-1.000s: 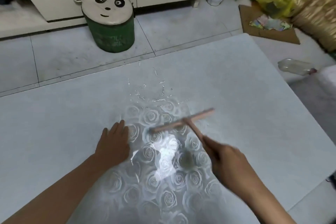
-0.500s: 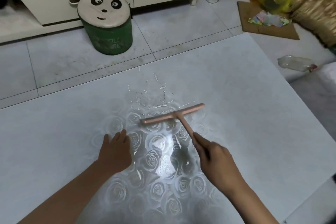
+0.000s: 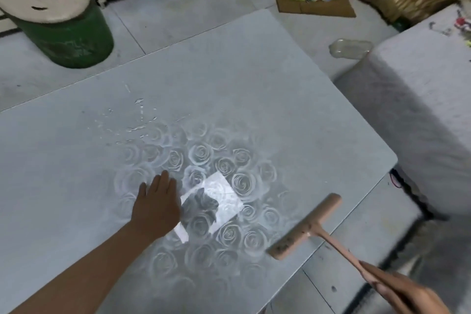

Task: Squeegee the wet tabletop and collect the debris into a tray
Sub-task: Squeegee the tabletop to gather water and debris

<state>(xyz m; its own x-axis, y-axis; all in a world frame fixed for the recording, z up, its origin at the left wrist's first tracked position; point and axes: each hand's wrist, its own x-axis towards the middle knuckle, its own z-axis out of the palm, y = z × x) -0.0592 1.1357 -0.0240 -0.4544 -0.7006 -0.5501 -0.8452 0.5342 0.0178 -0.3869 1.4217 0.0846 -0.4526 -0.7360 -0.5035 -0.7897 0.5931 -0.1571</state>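
Squeegee (image 3: 305, 227): right hand (image 3: 407, 293) grips it, lower right; seemingly between strokes
Left hand (image 3: 155, 201): flat on table (image 3: 254, 71)
Next: blade beyond droplets (image 3: 137, 125), probably

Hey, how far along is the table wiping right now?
Done: nothing looks finished. In hand: the right hand grips the pink T-shaped squeegee near the grey rose-patterned tabletop's right edge; the left hand lies flat. Left: water droplets remain; no tray in view.
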